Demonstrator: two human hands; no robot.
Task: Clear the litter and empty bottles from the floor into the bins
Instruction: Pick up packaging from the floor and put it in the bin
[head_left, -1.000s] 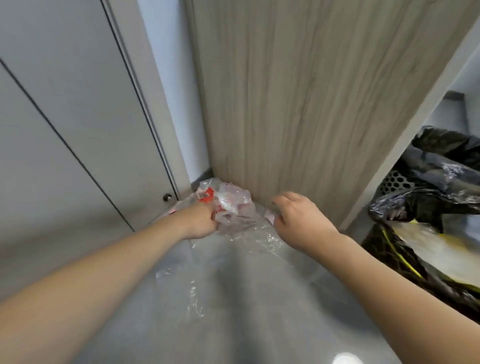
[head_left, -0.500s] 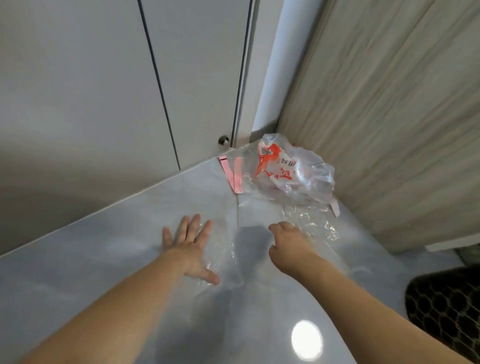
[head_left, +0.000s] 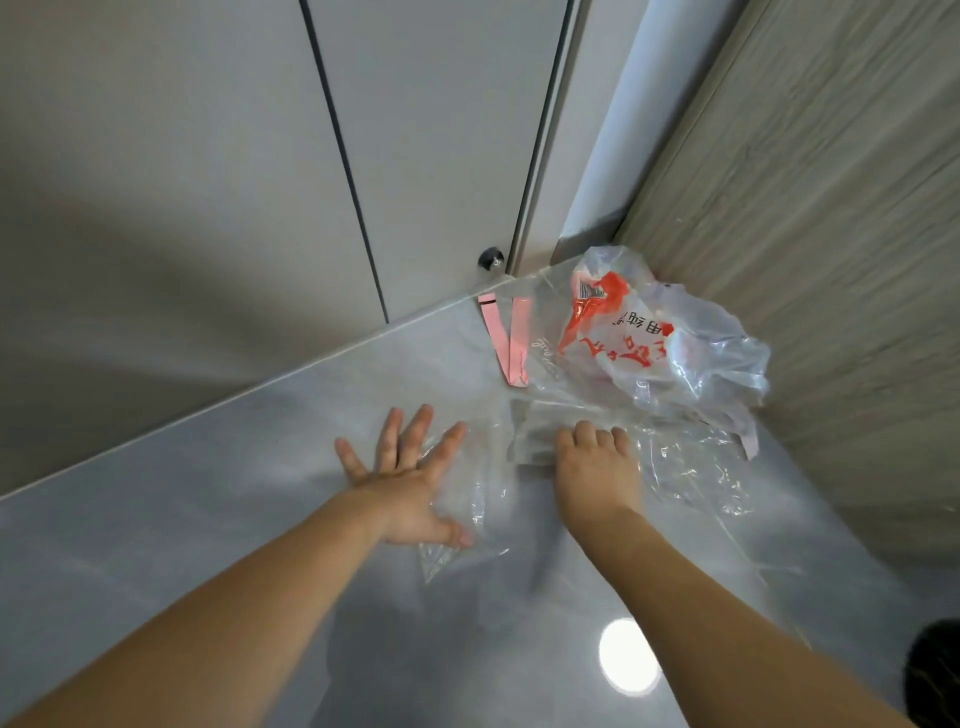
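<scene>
The left hand (head_left: 410, 483) lies flat with fingers spread on the clear plastic sheet (head_left: 675, 462); the right hand (head_left: 597, 467) curls onto it. The printed bag (head_left: 649, 338) beyond the hands could slip free if the film slides on the glossy floor (head_left: 208, 519).

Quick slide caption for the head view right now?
Left hand flat on clear plastic sheet, right hand gripping it, beside red-printed bag in the corner.

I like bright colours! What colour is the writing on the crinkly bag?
Orange-red, on the clear bag, seen in the head view.
</scene>
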